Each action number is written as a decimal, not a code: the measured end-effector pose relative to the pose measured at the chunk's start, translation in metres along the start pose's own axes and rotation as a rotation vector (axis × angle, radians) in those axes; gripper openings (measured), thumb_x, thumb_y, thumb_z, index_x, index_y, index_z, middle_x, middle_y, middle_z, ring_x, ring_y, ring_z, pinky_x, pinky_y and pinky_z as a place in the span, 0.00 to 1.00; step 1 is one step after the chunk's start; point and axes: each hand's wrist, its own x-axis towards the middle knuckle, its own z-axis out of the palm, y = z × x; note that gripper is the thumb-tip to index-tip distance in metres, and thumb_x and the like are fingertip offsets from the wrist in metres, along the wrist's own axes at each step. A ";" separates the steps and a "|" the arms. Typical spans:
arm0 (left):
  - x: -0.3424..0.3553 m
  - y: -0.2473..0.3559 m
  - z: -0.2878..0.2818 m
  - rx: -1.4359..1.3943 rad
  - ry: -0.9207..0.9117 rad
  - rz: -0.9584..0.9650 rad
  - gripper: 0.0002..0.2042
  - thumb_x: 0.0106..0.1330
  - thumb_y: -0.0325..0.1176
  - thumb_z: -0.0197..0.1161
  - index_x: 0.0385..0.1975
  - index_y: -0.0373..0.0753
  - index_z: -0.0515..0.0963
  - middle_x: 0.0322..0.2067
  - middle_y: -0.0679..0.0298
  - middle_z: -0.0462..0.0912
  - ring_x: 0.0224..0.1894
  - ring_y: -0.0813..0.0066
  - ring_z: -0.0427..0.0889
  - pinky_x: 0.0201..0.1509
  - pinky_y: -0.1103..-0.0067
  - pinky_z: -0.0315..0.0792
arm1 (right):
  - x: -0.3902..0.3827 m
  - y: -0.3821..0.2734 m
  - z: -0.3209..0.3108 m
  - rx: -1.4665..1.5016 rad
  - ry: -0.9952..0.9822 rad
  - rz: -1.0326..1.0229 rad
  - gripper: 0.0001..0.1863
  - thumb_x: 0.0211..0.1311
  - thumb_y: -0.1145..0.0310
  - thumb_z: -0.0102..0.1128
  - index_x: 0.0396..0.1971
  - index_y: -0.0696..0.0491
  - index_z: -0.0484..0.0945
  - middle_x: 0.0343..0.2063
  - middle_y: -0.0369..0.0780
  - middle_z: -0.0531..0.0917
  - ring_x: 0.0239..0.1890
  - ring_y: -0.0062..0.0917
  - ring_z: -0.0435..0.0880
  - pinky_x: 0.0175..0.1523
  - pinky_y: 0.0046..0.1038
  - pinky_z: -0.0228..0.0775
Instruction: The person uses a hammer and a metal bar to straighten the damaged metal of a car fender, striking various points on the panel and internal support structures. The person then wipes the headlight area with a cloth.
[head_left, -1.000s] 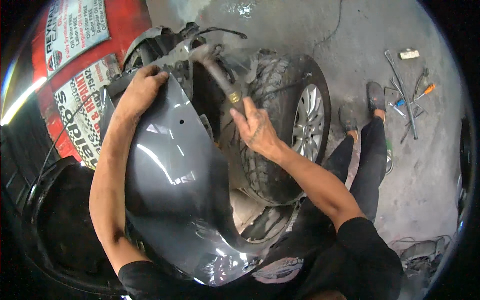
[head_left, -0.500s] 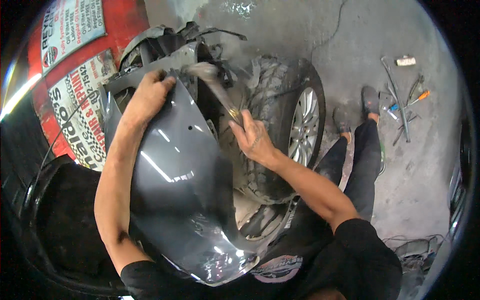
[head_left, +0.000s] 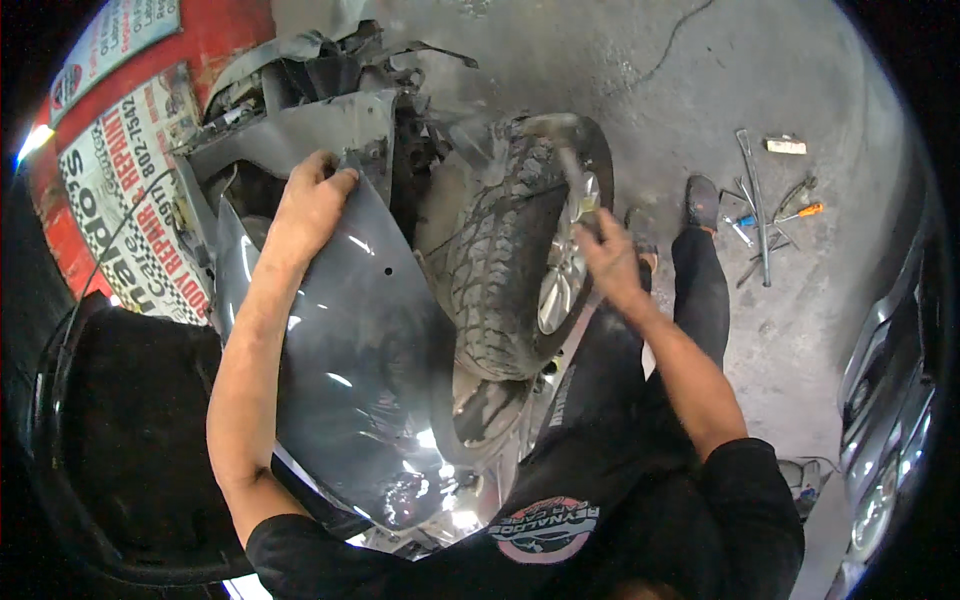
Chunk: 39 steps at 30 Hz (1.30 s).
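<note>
A dark grey car fender panel [head_left: 350, 330] stretches before me, with a small round hole near its inner edge. My left hand [head_left: 310, 205] has its fingers curled over the far narrow end of this panel. My right hand [head_left: 608, 258] is closed around the handle of a hammer [head_left: 573, 170], raised over the wheel and apart from the fender. Motion smears the hammer and partly hides its head. Beneath it is a treaded tire [head_left: 495, 270] on a silver alloy rim [head_left: 555, 290], turned outward beside the fender.
Exposed grey bodywork [head_left: 300, 135] lies beyond the fender, near a red surface with signs [head_left: 130, 190]. On the concrete floor at right are a long metal bar [head_left: 754, 205], an orange-handled screwdriver [head_left: 803, 212], a small box [head_left: 786, 146] and a person's shoe [head_left: 703, 198]. Another dark car [head_left: 885, 400] stands far right.
My right hand has swung the hammer to the right, from near the fender's far end to over the wheel. My left hand keeps its hold. The whole view has shifted slightly.
</note>
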 end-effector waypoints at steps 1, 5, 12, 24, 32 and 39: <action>0.001 0.010 0.004 -0.047 -0.020 -0.039 0.22 0.68 0.38 0.60 0.54 0.25 0.77 0.51 0.42 0.82 0.55 0.58 0.82 0.61 0.71 0.71 | 0.002 0.019 -0.029 -0.153 -0.019 0.100 0.21 0.69 0.56 0.63 0.49 0.60 0.79 0.32 0.54 0.84 0.34 0.45 0.84 0.42 0.41 0.74; -0.001 0.018 0.007 -0.359 0.130 -0.085 0.23 0.70 0.36 0.61 0.61 0.31 0.76 0.51 0.54 0.84 0.51 0.68 0.81 0.58 0.77 0.71 | 0.000 0.079 -0.147 -0.244 -0.044 0.332 0.22 0.67 0.58 0.64 0.49 0.62 0.79 0.30 0.46 0.84 0.34 0.35 0.82 0.44 0.38 0.73; 0.005 0.009 0.006 -0.377 -0.029 -0.097 0.22 0.72 0.33 0.60 0.62 0.25 0.76 0.52 0.54 0.85 0.52 0.70 0.82 0.60 0.78 0.70 | -0.056 0.179 -0.315 -0.059 0.440 0.835 0.10 0.69 0.60 0.59 0.35 0.52 0.76 0.12 0.29 0.66 0.08 0.17 0.62 0.13 0.26 0.53; 0.004 0.007 0.014 -0.189 0.165 0.100 0.17 0.67 0.30 0.61 0.51 0.26 0.82 0.42 0.47 0.89 0.45 0.62 0.87 0.54 0.72 0.75 | -0.059 0.142 -0.214 -0.271 0.094 0.285 0.25 0.77 0.50 0.53 0.56 0.58 0.79 0.51 0.56 0.85 0.53 0.49 0.82 0.60 0.43 0.70; -0.030 0.027 -0.003 -0.284 0.531 0.327 0.14 0.72 0.27 0.55 0.51 0.27 0.81 0.49 0.49 0.87 0.50 0.65 0.85 0.58 0.73 0.73 | -0.048 -0.021 -0.187 -0.052 -0.433 0.496 0.19 0.68 0.58 0.65 0.45 0.62 0.80 0.26 0.39 0.83 0.30 0.26 0.81 0.37 0.32 0.71; -0.143 0.005 -0.051 -0.057 0.856 0.537 0.12 0.72 0.25 0.55 0.50 0.33 0.81 0.53 0.53 0.84 0.56 0.52 0.81 0.64 0.63 0.72 | -0.025 -0.079 -0.266 -0.759 -0.390 0.332 0.22 0.66 0.60 0.65 0.48 0.65 0.81 0.40 0.59 0.86 0.50 0.52 0.85 0.56 0.43 0.75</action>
